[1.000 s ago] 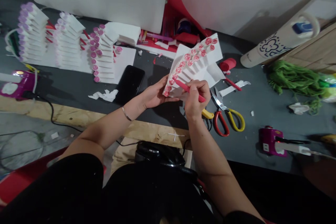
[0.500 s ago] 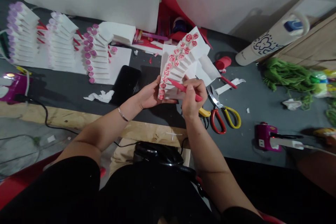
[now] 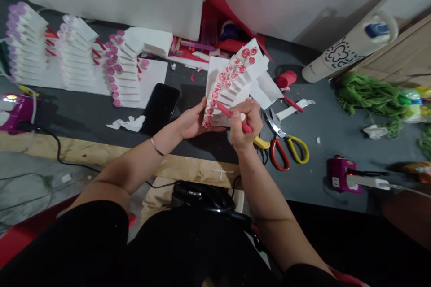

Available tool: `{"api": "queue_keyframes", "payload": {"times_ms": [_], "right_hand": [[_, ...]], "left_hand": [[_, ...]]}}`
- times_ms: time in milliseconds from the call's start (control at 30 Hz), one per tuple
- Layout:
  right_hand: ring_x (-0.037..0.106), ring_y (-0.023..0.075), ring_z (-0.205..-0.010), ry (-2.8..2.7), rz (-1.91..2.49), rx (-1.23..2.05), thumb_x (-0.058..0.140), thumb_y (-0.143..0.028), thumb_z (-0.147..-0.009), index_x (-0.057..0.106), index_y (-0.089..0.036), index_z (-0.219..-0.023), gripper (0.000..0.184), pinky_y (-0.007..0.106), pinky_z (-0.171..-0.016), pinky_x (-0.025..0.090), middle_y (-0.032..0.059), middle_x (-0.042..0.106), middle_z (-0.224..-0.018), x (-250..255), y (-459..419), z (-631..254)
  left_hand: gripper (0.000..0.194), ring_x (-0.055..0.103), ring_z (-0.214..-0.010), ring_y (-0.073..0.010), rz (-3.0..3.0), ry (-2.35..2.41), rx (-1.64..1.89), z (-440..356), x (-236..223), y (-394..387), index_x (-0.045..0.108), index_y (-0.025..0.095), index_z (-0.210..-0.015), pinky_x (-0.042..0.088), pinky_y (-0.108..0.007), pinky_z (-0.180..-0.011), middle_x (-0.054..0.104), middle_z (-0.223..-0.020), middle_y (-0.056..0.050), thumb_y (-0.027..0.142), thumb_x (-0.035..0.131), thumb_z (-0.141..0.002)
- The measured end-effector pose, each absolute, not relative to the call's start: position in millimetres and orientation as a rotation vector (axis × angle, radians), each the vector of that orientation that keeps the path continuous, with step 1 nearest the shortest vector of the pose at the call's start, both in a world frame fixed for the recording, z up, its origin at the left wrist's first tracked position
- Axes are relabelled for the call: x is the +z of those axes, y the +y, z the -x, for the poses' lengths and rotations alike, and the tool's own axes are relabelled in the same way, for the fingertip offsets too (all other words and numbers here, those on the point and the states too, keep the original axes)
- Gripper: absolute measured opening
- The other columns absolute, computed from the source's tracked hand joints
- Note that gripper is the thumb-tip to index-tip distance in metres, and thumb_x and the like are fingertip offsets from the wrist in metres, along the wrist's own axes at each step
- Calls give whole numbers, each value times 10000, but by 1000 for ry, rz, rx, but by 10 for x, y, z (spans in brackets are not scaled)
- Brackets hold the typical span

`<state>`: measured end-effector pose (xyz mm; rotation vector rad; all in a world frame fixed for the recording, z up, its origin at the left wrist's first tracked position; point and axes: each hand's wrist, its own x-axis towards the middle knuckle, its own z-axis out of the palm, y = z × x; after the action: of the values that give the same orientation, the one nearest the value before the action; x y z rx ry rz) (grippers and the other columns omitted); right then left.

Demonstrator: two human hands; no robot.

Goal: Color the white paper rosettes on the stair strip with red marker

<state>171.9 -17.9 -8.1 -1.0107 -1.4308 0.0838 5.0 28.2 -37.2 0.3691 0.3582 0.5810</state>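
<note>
My left hand [image 3: 192,121] grips the lower left end of a white stepped paper piece [image 3: 232,81] lined with small red rose-like curls. My right hand [image 3: 245,123] is closed around a thin red stick [image 3: 232,115], whose tip points at the lowest curls near the left fingers. Both hands hover just above the dark grey table [image 3: 323,116].
Red-and-yellow scissors [image 3: 286,143] lie just right of my right hand, a black phone [image 3: 161,107] to the left. Finished white pieces with purple curls [image 3: 77,54] stand at far left. Pink glue guns [image 3: 350,178] [image 3: 13,112], a white bottle [image 3: 350,49] and green fringe [image 3: 367,96] surround the area.
The paper piece and both hands shifted slightly left and tilted a little; the red stick's tip stays at the lowest curls.
</note>
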Motion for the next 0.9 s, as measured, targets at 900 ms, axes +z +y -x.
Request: {"api": "queue_keyframes", "payload": {"times_ms": [900], "right_hand": [[617, 171, -727, -1453, 1008, 47, 597, -311, -991, 625, -272, -905, 98, 480, -907, 474, -35, 623, -781, -82, -174, -1744]], "left_hand": [[610, 824, -1024, -255, -368, 451, 599, -68, -337, 272, 763, 143, -1268, 610, -469, -1089, 850, -1151, -155, 551, 322, -1163]]}}
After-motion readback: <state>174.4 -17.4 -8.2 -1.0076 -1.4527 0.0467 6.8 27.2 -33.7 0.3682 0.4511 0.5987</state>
